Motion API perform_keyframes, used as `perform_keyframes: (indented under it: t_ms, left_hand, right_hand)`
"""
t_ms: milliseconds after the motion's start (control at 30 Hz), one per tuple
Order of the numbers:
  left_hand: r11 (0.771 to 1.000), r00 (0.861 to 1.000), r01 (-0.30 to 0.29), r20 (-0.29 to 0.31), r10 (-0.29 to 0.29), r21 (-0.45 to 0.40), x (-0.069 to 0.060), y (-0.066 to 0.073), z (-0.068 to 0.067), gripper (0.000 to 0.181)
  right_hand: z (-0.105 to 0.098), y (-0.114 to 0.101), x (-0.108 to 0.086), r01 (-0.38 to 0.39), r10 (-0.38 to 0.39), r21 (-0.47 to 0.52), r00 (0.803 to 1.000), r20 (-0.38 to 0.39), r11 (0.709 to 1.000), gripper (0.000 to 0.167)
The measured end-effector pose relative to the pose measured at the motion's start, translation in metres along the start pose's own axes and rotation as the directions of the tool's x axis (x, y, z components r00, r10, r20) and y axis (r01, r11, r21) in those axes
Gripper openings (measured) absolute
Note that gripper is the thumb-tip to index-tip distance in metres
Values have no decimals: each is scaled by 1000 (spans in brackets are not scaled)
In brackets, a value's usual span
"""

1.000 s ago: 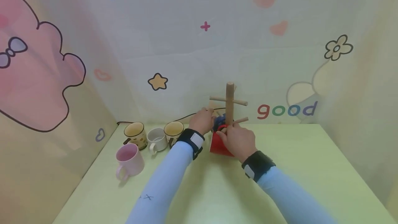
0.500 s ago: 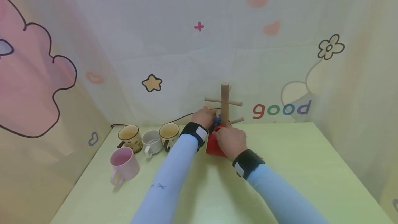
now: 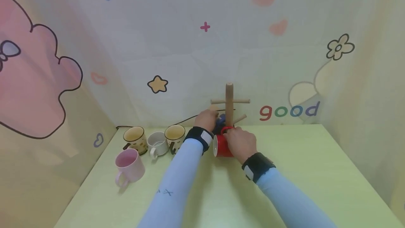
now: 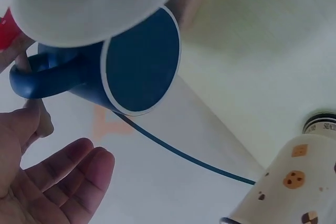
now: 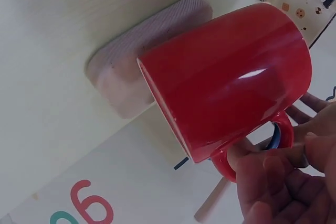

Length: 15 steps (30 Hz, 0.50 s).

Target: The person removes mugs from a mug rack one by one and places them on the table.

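Note:
A wooden mug tree stands against the back wall. My right hand pinches the handle of a red mug, held sideways low in front of the post. In the head view its pale mouth faces left; whether a peg passes through its handle I cannot tell. Behind it, a blue mug hangs with its handle round a peg. My left hand is at that peg's end, thumb and a finger pinching it, the other fingers extended. The tree's flat base shows below the red mug.
To the left stand two cookie-patterned mugs, the nearer one beside my left wrist, with a white cup between them. A pink mug sits in front. A dark cable runs along the wall.
The red mug has turned in my right hand, so its pale mouth now shows at the left. The mug tree has rotated slightly. My left hand stays by the peg.

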<state>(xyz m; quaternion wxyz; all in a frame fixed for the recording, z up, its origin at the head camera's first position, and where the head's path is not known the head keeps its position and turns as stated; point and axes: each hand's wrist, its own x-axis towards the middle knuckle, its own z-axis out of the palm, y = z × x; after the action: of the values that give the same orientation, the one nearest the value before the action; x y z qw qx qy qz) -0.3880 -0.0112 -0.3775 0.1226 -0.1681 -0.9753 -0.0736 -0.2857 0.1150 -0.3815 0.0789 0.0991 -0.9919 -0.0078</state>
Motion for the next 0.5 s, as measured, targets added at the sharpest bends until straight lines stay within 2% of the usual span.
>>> perform_keyframes:
  t_ms: [67,200,300,500]
  left_hand:
    - [1000,1000,21,13,-21,1,-2,0,-1,22]
    - [999,999,42,16,-43,16,-7,0,-3,21]
    - [998,998,55,7,-55,19,-10,0,-4,20]
    - [997,997,78,-30,-78,0,-15,-1,-2,18]
  right_hand:
    - [1,4,-1,8,-8,-16,1000,2,1000,41]
    - [2,11,0,-6,6,6,1000,9,1000,46]
    - [4,16,2,-46,46,52,999,12,998,38]
    - [4,23,4,-99,97,119,995,21,988,36]
